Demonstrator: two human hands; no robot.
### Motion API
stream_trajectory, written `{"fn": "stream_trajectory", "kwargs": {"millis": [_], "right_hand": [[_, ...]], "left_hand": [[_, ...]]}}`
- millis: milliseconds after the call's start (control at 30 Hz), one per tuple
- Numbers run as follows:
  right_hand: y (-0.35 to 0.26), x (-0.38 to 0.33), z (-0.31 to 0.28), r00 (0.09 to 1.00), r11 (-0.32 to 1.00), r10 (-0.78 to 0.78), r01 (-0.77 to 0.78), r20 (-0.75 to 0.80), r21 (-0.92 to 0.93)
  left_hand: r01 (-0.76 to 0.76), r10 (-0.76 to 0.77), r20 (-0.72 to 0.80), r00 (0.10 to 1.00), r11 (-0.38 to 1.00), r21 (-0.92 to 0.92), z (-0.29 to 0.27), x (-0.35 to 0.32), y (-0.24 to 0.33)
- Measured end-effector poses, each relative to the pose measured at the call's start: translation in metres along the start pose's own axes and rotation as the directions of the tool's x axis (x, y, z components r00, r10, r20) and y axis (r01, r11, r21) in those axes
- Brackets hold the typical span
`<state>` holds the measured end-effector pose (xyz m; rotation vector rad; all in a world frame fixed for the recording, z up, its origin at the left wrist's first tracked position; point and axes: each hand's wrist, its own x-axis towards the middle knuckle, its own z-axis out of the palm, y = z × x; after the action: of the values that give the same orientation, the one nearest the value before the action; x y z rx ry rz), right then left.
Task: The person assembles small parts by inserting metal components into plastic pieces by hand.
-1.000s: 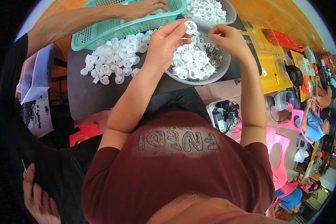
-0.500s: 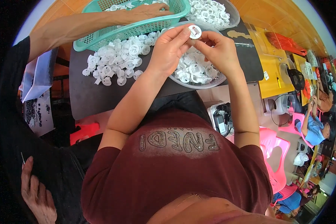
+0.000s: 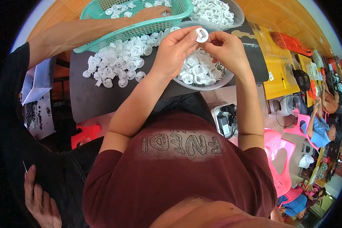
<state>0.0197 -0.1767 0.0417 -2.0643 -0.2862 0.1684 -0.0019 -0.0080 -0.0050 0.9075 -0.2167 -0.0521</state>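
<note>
My left hand [image 3: 174,52] pinches a small round white plastic part [image 3: 202,35], with a rectangular slot in its face, between thumb and forefinger. Close beside it, the thumb and fingers of my right hand [image 3: 229,50] are drawn together; anything between them is too small to make out. Both hands are over a clear bowl [image 3: 212,86] of similar white parts [image 3: 199,68]. Small shiny bits [image 3: 219,69] lie among those at the bowl's right side. Left of the bowl, a loose heap of white parts [image 3: 117,59] covers part of the dark table [image 3: 83,100].
A co-worker's arm [image 3: 79,34] reaches from the left into a green basket [image 3: 136,30] holding white parts. Another clear bowl [image 3: 237,22] of white parts stands at the back. To the right are a yellow table [image 3: 273,85], pink chairs [image 3: 281,163] and people farther off.
My hands and the white part have shifted slightly right, and my right fingers have curled in more. The co-worker's hand has moved slightly down and left within the basket.
</note>
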Motion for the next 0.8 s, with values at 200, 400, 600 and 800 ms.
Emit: {"fn": "stream_trajectory", "kwargs": {"millis": [200, 400, 600, 800], "right_hand": [[0.005, -0.007, -0.004, 0.999, 0.988, -0.038, 0.037, 0.001, 0.147], [0.022, -0.012, -0.018, 0.971, 0.913, -0.222, 0.238, -0.086, 0.331], [0.016, -0.011, -0.016, 0.853, 0.853, -0.504, 0.516, -0.138, 0.077], [0.020, -0.006, -0.020, 0.707, 0.712, -0.702, 0.694, -0.081, -0.110]], "left_hand": [[-0.014, 0.013, 0.005, 1.000, 0.999, 0.037, 0.005, -0.003, 0.002], [0.006, -0.006, 0.011, 1.000, 1.000, 0.017, 0.001, -0.001, 0.004], [0.045, -0.051, 0.037, 0.998, 0.991, 0.129, 0.001, -0.002, 0.004], [0.051, -0.064, 0.074, 0.995, 0.985, 0.164, 0.000, -0.003, 0.006]]}}
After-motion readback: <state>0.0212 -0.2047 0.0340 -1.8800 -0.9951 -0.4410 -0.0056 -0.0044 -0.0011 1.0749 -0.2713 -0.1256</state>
